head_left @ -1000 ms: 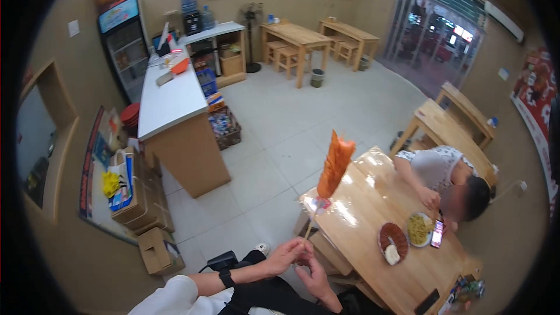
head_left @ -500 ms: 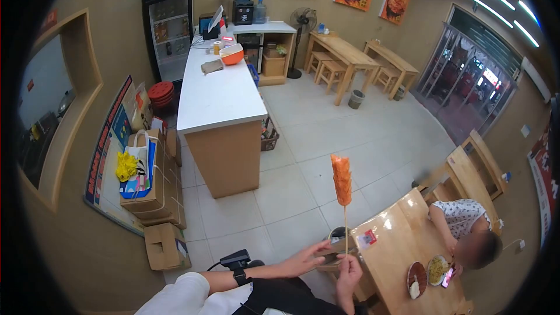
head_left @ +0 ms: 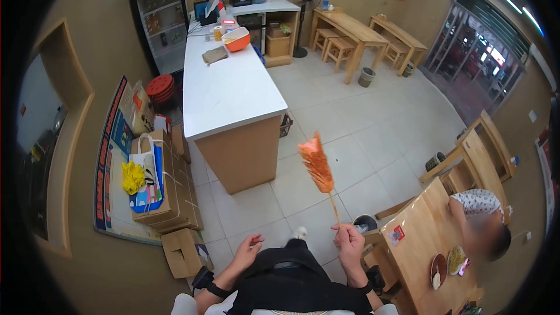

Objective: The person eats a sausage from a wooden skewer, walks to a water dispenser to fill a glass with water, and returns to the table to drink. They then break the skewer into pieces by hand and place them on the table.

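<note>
My right hand (head_left: 350,245) is closed round the lower end of the thin stick of a food skewer (head_left: 316,162). The food on it is orange-red and sauce-coated, with notched edges and a paler pink top; it tilts to the left over the floor. My left hand (head_left: 248,252) hangs at my left side with bent, loosely parted fingers and holds nothing. Between the two hands are my dark apron (head_left: 286,280) and one white shoe (head_left: 299,233).
A white-topped counter (head_left: 233,99) stands ahead, with an orange bowl (head_left: 236,41) and a cloth (head_left: 214,55) on it. Cardboard boxes (head_left: 181,254) line the left wall. At right a person (head_left: 478,204) sits at a wooden table (head_left: 417,227) with two plates; a bin (head_left: 366,223) stands beside it.
My left hand has left the stick's side and dropped to the left. The skewer has gone from upright to tilted left. My view has shifted downward, and my body has moved forward.
</note>
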### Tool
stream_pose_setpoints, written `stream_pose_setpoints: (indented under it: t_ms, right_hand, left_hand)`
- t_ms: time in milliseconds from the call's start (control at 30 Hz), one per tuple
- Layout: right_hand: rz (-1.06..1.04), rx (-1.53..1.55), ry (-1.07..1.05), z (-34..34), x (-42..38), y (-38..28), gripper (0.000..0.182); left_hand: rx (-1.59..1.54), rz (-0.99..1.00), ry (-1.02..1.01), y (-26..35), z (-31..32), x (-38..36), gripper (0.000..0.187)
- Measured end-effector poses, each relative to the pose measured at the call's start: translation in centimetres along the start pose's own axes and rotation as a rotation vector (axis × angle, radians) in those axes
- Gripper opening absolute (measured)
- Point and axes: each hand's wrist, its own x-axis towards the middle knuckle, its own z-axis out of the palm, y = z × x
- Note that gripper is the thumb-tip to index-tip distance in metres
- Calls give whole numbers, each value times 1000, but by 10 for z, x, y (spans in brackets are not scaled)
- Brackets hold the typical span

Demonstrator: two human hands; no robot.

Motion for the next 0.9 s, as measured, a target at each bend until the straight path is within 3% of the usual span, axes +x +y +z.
stream_pose_setpoints:
  t_ms: [67, 200, 267, 533, 633, 700, 900]
  right_hand:
    - [-18, 25, -38, 11, 18, -3, 19]
    - [-117, 27, -97, 27, 69, -7, 19]
    - [-167, 26, -101, 31, 102, -5, 19]
    - [-361, 39, -46, 36, 228, 1, 19]
    - [-428, 18, -17, 30, 274, 6, 22]
    - [-507, -53, 21, 26, 297, 10, 26]
    - [-414, 10, 127, 26, 333, 3, 26]
  left_hand:
    - [-206, -4, -1, 18, 1, 9, 33]
    - [-235, -46, 17, 47, -4, 40, 32]
    - [-176, 60, 43, 51, -15, 69, 32]
    - [-3, 133, 176, 113, -97, 155, 25]
    - [95, 96, 207, 135, -115, 191, 24]
    - [656, 231, 300, 155, -119, 211, 22]
    - [822, 517, 150, 167, -120, 276, 19]
